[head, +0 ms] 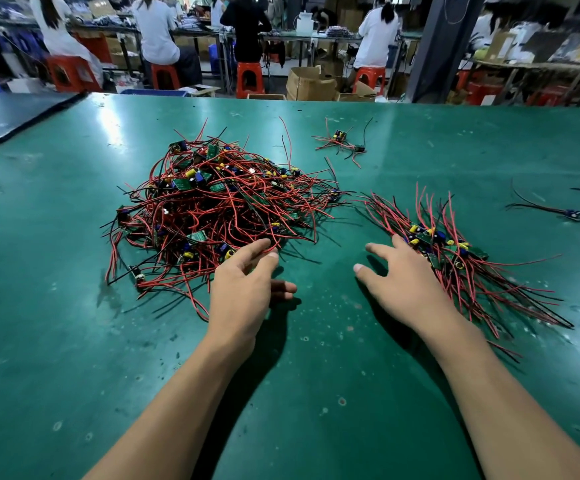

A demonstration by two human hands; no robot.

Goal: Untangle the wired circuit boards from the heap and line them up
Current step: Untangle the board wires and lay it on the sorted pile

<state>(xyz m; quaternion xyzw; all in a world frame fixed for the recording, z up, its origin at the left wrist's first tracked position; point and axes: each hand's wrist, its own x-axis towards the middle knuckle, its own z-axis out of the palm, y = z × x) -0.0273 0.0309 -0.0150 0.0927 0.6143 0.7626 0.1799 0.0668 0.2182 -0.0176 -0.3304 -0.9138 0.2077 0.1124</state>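
Though tangled, heap (219, 206) (markings too small).

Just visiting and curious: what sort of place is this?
Probably an electronics assembly workshop. A heap of wired circuit boards lies on a green bench mat, and people on red stools work at long tables behind, among cardboard boxes.

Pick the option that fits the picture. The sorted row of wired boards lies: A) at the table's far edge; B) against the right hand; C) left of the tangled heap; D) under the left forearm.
B: the sorted row lies against the outstretched fingers of the right hand, to the right of the tangled heap, which sits by the left hand.
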